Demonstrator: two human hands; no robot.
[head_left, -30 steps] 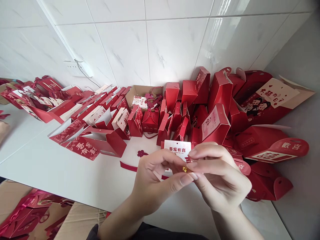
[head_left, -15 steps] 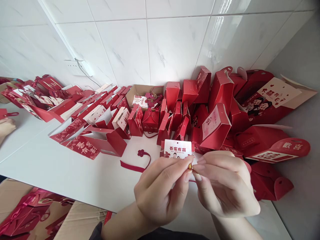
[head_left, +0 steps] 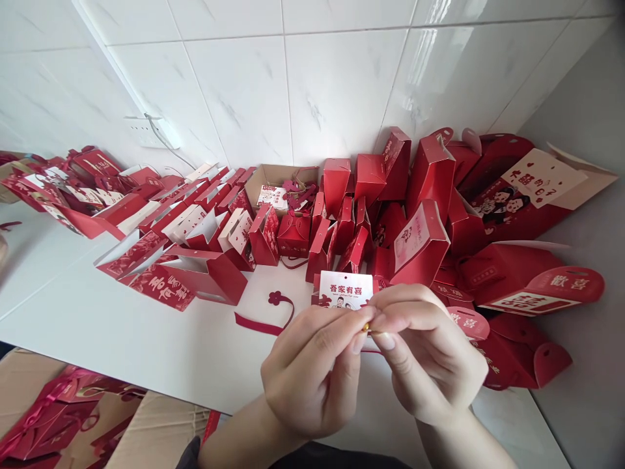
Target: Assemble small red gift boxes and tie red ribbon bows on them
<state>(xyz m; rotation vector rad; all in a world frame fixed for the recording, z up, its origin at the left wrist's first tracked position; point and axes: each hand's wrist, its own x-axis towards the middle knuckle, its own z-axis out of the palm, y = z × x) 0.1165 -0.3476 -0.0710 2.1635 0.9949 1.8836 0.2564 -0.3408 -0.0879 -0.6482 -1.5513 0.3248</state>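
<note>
Thumb and forefinger of our left hand [head_left: 312, 371] pinch a small gold bead [head_left: 366, 327], and the thumb and forefinger of our right hand [head_left: 430, 358] close on the same bead from the other side, so the two hands meet tip to tip low in the middle of the view. The other fingers of both hands are curled in. Just behind our fingers a white tag [head_left: 346, 290] with red characters stands up, its lower edge hidden by them; we cannot tell whether it is joined to the bead.

We hold all this above a white table [head_left: 122, 339]. A red ribbon [head_left: 266, 319] with a little flower at its end lies on the table just left of the hands. Beyond it, red gift boxes [head_left: 420, 244] crowd the table's far side up to the tiled wall [head_left: 336, 85], some upright, some tipped over, with an open cardboard box [head_left: 273, 179] among them. A socket [head_left: 146, 133] sits on the wall at left. Below the table's near edge a carton [head_left: 146, 430] holds more red packaging.
</note>
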